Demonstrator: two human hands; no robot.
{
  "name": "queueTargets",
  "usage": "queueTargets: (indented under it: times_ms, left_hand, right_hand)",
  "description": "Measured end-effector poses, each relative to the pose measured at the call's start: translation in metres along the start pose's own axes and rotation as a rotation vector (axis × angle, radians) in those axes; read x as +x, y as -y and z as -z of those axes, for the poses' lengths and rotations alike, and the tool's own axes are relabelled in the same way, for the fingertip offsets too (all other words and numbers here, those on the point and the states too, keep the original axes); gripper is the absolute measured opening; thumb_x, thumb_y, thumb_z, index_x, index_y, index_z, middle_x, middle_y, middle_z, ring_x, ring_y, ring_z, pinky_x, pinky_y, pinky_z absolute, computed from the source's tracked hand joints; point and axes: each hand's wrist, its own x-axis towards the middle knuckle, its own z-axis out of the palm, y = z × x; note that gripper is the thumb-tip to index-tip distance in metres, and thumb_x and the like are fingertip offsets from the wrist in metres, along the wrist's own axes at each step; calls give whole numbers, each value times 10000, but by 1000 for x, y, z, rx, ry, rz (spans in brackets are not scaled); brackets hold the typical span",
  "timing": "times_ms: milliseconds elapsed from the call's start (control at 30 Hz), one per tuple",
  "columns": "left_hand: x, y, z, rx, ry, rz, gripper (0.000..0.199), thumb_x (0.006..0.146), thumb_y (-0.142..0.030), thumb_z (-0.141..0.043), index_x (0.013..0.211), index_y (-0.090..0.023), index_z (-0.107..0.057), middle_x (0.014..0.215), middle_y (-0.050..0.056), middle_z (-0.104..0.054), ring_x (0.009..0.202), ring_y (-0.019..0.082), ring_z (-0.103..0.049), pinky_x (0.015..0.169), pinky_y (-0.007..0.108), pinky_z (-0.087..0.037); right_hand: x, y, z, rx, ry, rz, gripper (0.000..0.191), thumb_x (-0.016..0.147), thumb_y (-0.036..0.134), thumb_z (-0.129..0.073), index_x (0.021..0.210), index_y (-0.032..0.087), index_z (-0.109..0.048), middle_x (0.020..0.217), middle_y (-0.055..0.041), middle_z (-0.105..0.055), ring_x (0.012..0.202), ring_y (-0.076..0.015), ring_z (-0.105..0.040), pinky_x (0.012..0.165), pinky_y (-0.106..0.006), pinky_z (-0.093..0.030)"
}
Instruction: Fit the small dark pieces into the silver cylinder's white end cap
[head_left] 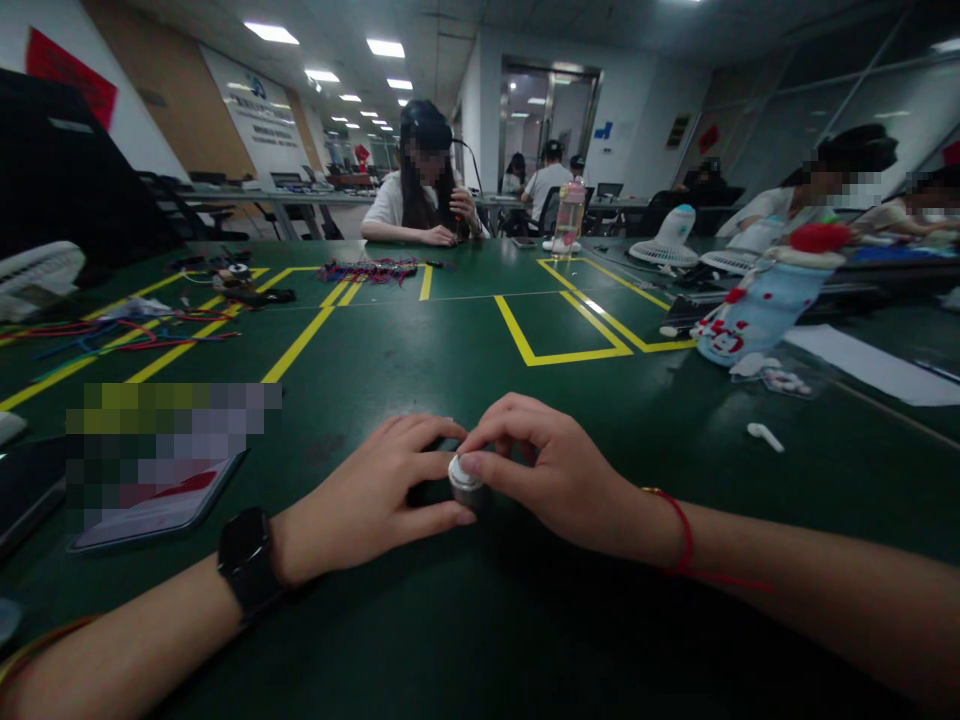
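Observation:
A small silvery metal cylinder (466,492) with a white top (459,468) stands upright on the green table in front of me. My left hand (390,470) reaches in from the left, thumb and index finger curved around the cylinder's sides. Over the top bends my right hand (544,455), thumb and fingertips closed in a pinch at the white part. Whether anything else is between those fingertips is hidden.
A tablet or phone (169,500) lies left of my left hand, near tangled wires (142,335). To the right are a white earbud (765,436), a blue bottle (765,305), paper (877,365) and small fans (667,240). Yellow tape (577,357) marks the table; a person (424,190) sits opposite.

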Motion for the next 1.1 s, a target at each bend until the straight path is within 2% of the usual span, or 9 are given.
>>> queueTargets:
  times_ms: [133,200,433,667,833,933,1000,1100]
  left_hand:
    - [0,0,2,-10,7,-3,271,877,-454,-620,1085,-284,-657,1280,41,-529,1183,284,-478,997,463,-378]
    - [-2,0,4,-23,-1,-5,264,878,-439,-621,1081,-274,-657,1298,43,-524,1198,278,-473,1007,454,-379]
    - [-8,4,6,-44,-45,-28,378,853,-380,-656,1213,-277,-611,1341,35,-539,1249,272,-464,1047,444,-368]
    - [-6,4,5,-53,-45,-28,397,846,-369,-664,1229,-281,-610,1341,37,-549,1240,273,-482,1037,446,-383]
    - [-5,4,5,-43,-41,-29,393,853,-380,-656,1231,-282,-608,1343,38,-545,1235,270,-483,1026,436,-392]
    - [-6,3,5,-52,-44,-30,394,853,-378,-657,1231,-283,-606,1351,36,-535,1242,267,-474,1028,431,-389]
    - [-6,3,5,-59,-38,-26,397,853,-375,-656,1236,-284,-602,1355,33,-530,1244,264,-471,1029,424,-390]
    - [-6,3,6,-63,-33,-14,396,855,-378,-654,1237,-286,-603,1355,29,-529,1245,266,-472,1035,425,-386]
  right_hand:
    - [0,-4,7,28,-75,-43,173,874,325,-618,890,163,-677,861,-10,-611,750,-102,-547,641,-232,-432]
    - [-2,-10,14,2,-62,-56,175,882,329,-607,896,165,-667,873,-17,-618,765,-112,-555,649,-242,-435]
    - [-14,-31,30,-295,283,5,115,843,282,-664,905,196,-709,962,-44,-607,934,-167,-546,840,-328,-430]
    - [-13,-33,34,-308,338,3,138,847,298,-654,920,188,-693,1010,-47,-586,958,-159,-538,866,-319,-429]
    - [-14,-33,35,-250,320,7,172,827,301,-671,950,181,-687,1003,-51,-601,935,-160,-553,845,-314,-444]
    - [-11,-37,40,-88,263,-109,258,825,367,-664,993,172,-666,923,-38,-626,780,-133,-572,688,-267,-469]
    - [-7,-45,45,10,179,-224,282,836,400,-637,984,161,-659,847,-29,-639,688,-119,-564,599,-245,-453]
    - [1,-61,55,3,-12,-291,269,831,395,-628,914,144,-673,782,-27,-646,662,-120,-562,594,-249,-447]
